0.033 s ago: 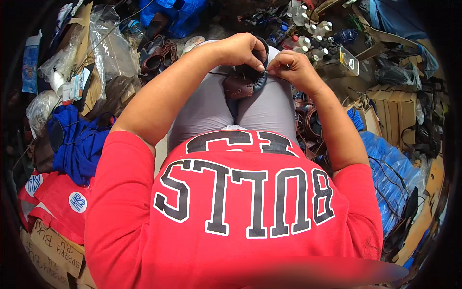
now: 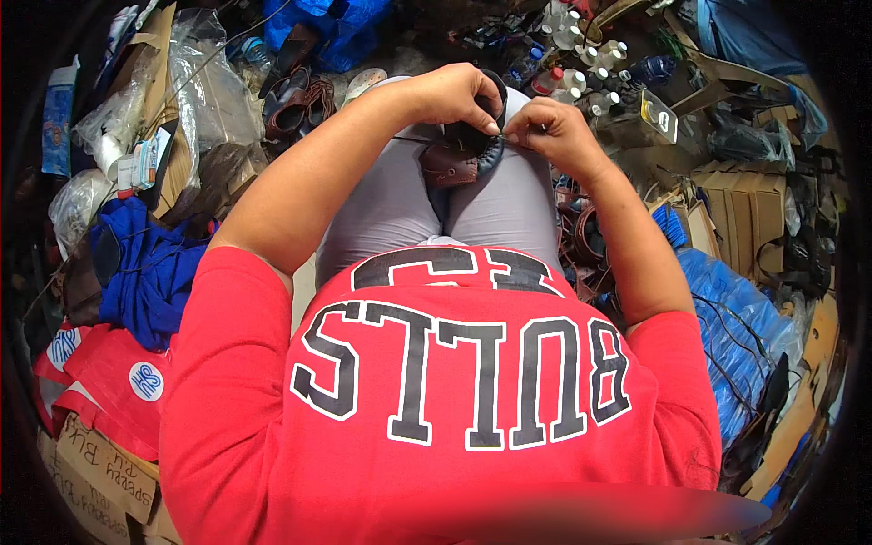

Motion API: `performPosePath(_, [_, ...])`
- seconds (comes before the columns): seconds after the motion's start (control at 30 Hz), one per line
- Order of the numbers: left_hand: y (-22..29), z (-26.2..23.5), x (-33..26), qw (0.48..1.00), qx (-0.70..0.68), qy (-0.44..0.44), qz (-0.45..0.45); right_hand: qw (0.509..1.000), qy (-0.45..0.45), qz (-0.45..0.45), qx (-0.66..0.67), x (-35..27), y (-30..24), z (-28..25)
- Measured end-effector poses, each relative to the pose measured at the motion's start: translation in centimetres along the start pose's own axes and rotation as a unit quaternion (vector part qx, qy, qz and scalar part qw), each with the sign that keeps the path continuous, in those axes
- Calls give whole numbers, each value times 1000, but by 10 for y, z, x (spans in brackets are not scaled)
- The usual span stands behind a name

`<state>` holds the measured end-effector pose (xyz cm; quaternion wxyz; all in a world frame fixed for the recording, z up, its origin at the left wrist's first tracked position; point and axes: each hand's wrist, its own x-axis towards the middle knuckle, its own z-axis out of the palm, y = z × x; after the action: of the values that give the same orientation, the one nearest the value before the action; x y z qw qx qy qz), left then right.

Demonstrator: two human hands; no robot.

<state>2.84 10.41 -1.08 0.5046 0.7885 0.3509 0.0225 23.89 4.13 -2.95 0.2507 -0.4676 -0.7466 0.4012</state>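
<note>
A brown leather shoe upper (image 2: 451,167) with a dark, gathered edge rests across my thighs, near the knees. My left hand (image 2: 461,94) is closed on its far dark part, thumb pressed against the rim. Beside it, my right hand (image 2: 550,125) is closed in a pinch at the same dark edge, its fingertips almost meeting my left thumb. Whatever lies between those right fingertips is too small to make out. The inside of the shoe upper is mostly hidden by my left hand.
Several plastic bottles (image 2: 595,68) stand beyond my right hand. Brown shoe uppers (image 2: 302,98) lie left of my knees, near clear plastic bags (image 2: 213,86). Blue cloth (image 2: 150,272) is heaped at my left. Cardboard boxes (image 2: 743,207) and blue plastic sheeting (image 2: 734,318) sit at my right.
</note>
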Motion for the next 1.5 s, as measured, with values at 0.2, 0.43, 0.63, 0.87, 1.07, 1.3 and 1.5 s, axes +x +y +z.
performPosePath(0.2, [-19,2,-3,997,-58,-48,32,995,74,-37,-51,-24,-9,16])
performPosePath(0.43, [-17,1,-8,995,-49,-81,30,986,49,-72,-142,-22,-28,10])
performPosePath(0.63, [-10,0,-9,996,-5,-86,13,889,-82,-86,-443,-2,-77,6])
performPosePath(0.87, [-21,1,0,984,100,73,127,836,-95,-98,-531,9,-77,13])
performPosePath(1.07, [-28,4,6,987,43,66,140,836,-80,-85,-537,6,-75,19])
performPosePath(1.3, [-17,28,-27,931,114,320,132,988,-15,152,-15,6,-33,11])
performPosePath(1.5, [-12,12,-108,990,43,124,-51,997,6,73,18,-20,-16,7])
